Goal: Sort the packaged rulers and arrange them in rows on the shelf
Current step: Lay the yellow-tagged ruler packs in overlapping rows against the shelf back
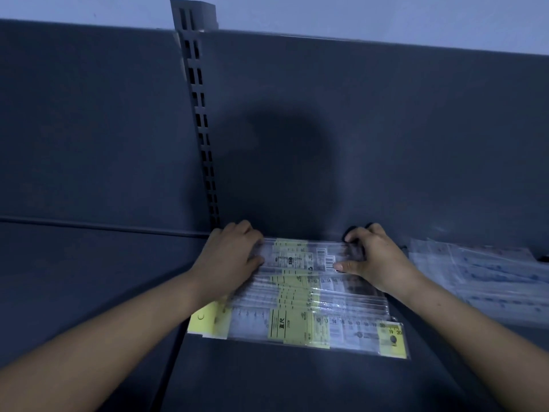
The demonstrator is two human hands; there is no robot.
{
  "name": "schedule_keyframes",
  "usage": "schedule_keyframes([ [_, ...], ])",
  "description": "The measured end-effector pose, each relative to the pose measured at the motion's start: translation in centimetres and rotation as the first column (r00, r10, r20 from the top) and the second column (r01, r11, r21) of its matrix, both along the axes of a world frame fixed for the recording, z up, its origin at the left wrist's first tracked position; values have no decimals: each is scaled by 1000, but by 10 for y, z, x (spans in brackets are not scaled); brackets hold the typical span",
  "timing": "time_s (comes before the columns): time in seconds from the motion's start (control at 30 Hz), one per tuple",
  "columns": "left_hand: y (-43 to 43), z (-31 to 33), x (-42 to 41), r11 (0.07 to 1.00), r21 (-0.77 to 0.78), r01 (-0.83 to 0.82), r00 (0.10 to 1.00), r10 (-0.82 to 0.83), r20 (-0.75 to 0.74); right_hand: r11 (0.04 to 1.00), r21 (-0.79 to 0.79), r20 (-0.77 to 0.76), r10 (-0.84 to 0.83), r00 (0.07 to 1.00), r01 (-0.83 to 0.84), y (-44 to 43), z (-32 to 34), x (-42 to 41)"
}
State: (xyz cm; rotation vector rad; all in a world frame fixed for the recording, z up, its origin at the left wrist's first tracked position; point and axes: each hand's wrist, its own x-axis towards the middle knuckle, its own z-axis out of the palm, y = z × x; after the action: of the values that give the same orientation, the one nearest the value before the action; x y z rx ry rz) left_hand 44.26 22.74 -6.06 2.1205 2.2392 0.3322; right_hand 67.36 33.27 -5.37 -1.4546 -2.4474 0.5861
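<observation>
I see my left hand [234, 254] with fingers curled round the left end of a clear plastic ruler packet with a yellow label [300, 257], and my right hand [374, 258] pinching its right end, thumb on the face. The packet sits at the back edge of the dark grey metal shelf [267, 382], behind an overlapping row of yellow-labelled ruler packets [297, 310]. A loose pile of clear, blue-printed packets [490, 278] lies toward the right edge.

Dark grey metal back panel [386, 129], dim bluish light. Slotted upright [199, 114] runs down left of centre. Pale wall [356, 13] above. Round shadow [285, 171] on panel.
</observation>
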Motion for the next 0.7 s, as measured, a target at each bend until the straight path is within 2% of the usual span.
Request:
schedule_keyframes([
  [0.17, 9, 9, 1, 994, -101, -35, 996, 43, 78, 1000, 12, -99, 4, 995, -2, 1, -5, 1],
  [0.37, 17, 14, 0, 978, -203, -37, 993, 59, 102, 994, -45, -17, 97, 995, -98, 8, -2, 1],
  [0.47, 17, 19, 1, 989, -146, 5, 990, 16, 139, 985, 9, 0, 170, 985, -170, 8, 3, 2],
  [0.6, 9, 25, 0, 999, 31, 33, 945, -41, 326, 966, 150, -60, 220, 974, -210, 8, 12, 7],
  [0.7, 4, 26, -3, 982, 185, 46, 974, -85, 210, 912, 313, -31, 288, 957, -264, 9, 13, 11],
])
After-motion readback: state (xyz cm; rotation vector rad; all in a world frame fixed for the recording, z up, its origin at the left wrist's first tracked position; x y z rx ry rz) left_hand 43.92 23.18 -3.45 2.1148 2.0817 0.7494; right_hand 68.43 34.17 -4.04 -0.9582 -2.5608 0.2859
